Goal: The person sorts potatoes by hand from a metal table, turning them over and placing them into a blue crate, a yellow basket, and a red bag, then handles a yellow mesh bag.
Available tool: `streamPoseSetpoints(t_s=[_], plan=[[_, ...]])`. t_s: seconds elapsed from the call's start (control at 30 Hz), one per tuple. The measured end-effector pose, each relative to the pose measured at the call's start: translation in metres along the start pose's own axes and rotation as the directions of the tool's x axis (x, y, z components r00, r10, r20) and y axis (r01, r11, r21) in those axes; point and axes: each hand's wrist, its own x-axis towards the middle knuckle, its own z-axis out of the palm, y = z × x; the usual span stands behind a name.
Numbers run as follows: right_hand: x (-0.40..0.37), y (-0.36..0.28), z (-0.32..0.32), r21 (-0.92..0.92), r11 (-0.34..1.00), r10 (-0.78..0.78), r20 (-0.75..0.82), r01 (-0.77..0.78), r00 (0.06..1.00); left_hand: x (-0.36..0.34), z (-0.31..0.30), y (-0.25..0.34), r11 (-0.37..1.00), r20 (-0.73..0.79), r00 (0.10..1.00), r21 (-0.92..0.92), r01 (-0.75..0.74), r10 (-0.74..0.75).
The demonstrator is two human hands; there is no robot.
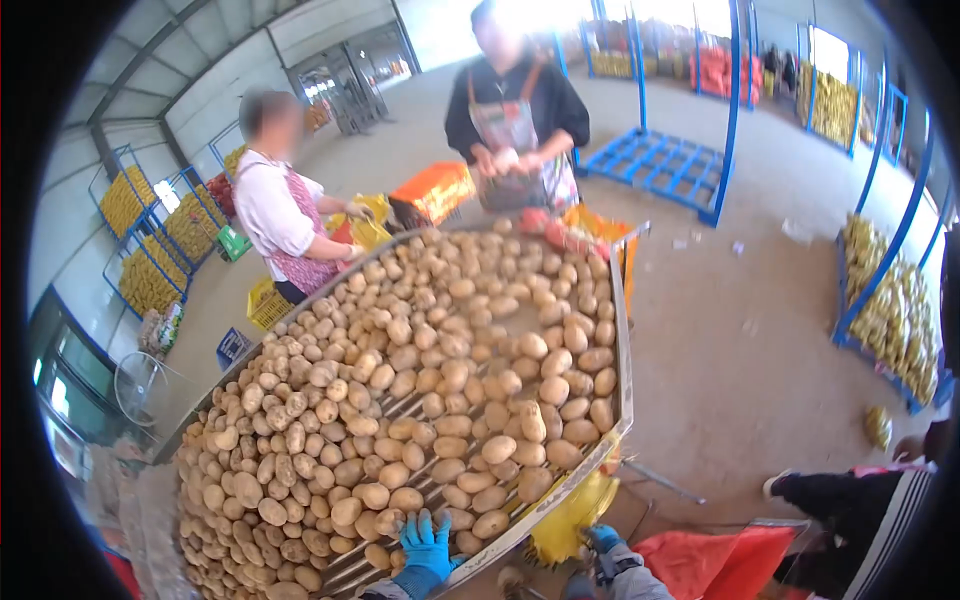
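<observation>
Potatoes (450,375) lie heaped across a slatted metal sorting table (625,370). My left hand (425,550), in a blue glove, rests at the near edge of the table with its fingers spread against a few potatoes, gripping none of them. Below the table's right near rim hangs a yellow mesh bag (572,520). At the bag's upper right side is my right hand (604,540), also gloved in blue, its fingers curled on the bag's edge. What the bag holds is hidden.
Two people in aprons (282,200) stand at the far side, one with hands on a yellow bag. An orange-covered crate (435,190) sits between them. Blue racks (660,165) and stacked sacks (890,310) surround the floor. A red cloth (700,560) lies at my right, near another person's leg.
</observation>
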Motion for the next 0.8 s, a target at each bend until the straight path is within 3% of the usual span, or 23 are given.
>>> streamPoseSetpoints(t_s=[0.1,0.17,0.2,0.23,0.33,0.37,0.47,0.5,0.6,0.7,0.73,0.77,0.8], plan=[[-0.020,-0.062,0.053,0.514,0.849,0.136,0.011,-0.122,0.991,-0.004,0.006,-0.001,1.000,-0.063,0.998,-0.021,0.006,-0.008],[-0.018,-0.076,0.048,0.456,0.867,0.199,0.051,-0.200,0.979,-0.003,0.012,-0.002,1.000,-0.110,0.994,-0.012,0.013,-0.014],[-0.034,-0.090,0.063,0.434,0.866,0.245,0.066,-0.249,0.967,-0.005,0.016,-0.004,0.994,-0.185,0.983,-0.109,-0.015,-0.006],[-0.055,-0.108,0.073,0.571,0.778,0.204,0.164,-0.262,0.965,-0.010,0.017,-0.004,0.992,-0.208,0.978,-0.126,-0.022,-0.004],[-0.070,-0.128,0.107,0.462,0.885,0.001,-0.106,0.049,0.994,-0.001,0.010,-0.005,0.982,-0.225,0.974,-0.184,-0.030,-0.013],[-0.082,-0.137,0.112,0.526,0.850,-0.014,-0.010,0.018,1.000,-0.008,0.010,-0.005,0.979,-0.204,0.979,-0.204,-0.031,-0.012],[-0.129,-0.202,0.161,0.505,0.855,-0.088,-0.086,0.120,0.992,-0.014,0.003,-0.008,0.973,-0.178,0.984,-0.228,-0.032,-0.009],[-0.135,-0.204,0.162,0.412,0.900,-0.079,-0.164,0.141,0.983,-0.020,-0.005,-0.009,0.991,-0.240,0.971,-0.124,-0.040,0.009],[-0.162,-0.222,0.157,0.185,0.957,-0.159,-0.316,0.225,0.935,-0.042,-0.053,-0.002,0.931,-0.281,0.959,-0.356,-0.074,-0.031],[-0.185,-0.251,0.184,-0.126,0.933,-0.359,-0.383,0.337,0.851,-0.041,-0.110,0.018,0.620,-0.423,0.888,-0.652,-0.437,0.180],[-0.188,-0.254,0.192,-0.292,0.916,-0.373,-0.359,0.277,0.855,-0.032,-0.105,0.035,0.212,-0.271,0.924,-0.919,-0.331,0.271],[-0.189,-0.257,0.198,-0.452,0.867,-0.383,-0.333,0.210,0.862,-0.023,-0.100,0.053,-0.219,-0.163,0.896,-0.973,-0.076,0.412],[-0.190,-0.263,0.204,-0.603,0.785,-0.390,-0.304,0.141,0.869,-0.017,-0.114,0.063,-0.335,-0.005,0.833,-0.917,0.217,0.554]])
